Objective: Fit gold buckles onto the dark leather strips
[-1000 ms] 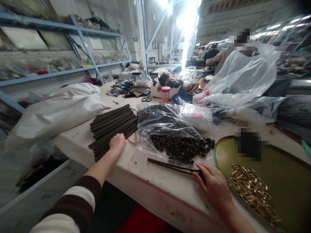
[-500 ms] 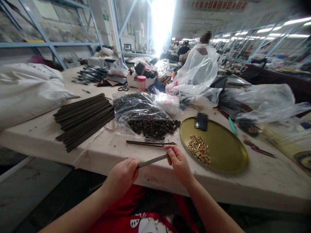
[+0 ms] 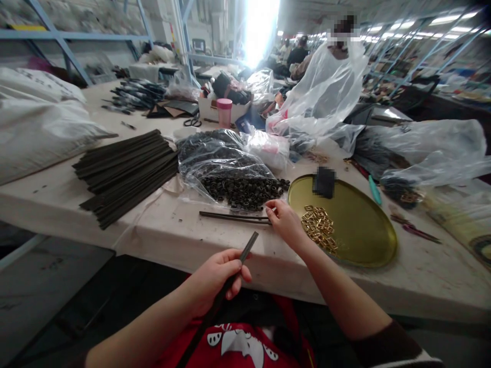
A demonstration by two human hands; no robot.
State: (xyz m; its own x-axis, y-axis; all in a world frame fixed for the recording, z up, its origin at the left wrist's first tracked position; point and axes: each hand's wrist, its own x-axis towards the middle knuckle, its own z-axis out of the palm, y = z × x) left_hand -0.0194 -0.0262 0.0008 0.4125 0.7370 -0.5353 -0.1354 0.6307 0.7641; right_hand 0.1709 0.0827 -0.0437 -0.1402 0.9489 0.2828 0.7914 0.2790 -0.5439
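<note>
My left hand (image 3: pixel 224 276) is closed around a long dark strap (image 3: pixel 250 244), near the table's front edge. The strap's flat end sticks up past my thumb, and its other end hangs down over my lap. Beside the pile of small black loops (image 3: pixel 245 193), my right hand (image 3: pixel 286 223) has its fingertips pinched together. Whatever may be between them is too small to make out. Two thin dark strips (image 3: pixel 230 217) lie on the table just left of these fingertips.
A fan of dark straps (image 3: pixel 126 171) lies left of the clear plastic bag (image 3: pixel 226 158). On the right, a gold oval tray (image 3: pixel 364 230) bears gold buckles (image 3: pixel 319 227) and a dark blurred item. Scissors (image 3: pixel 418 230) lie farther right. A person (image 3: pixel 337 66) sits beyond the table.
My right hand has let go of the strap end and moved up to the black loops. My left hand has shifted right, and the strap now points upward. The view has tilted down slightly.
</note>
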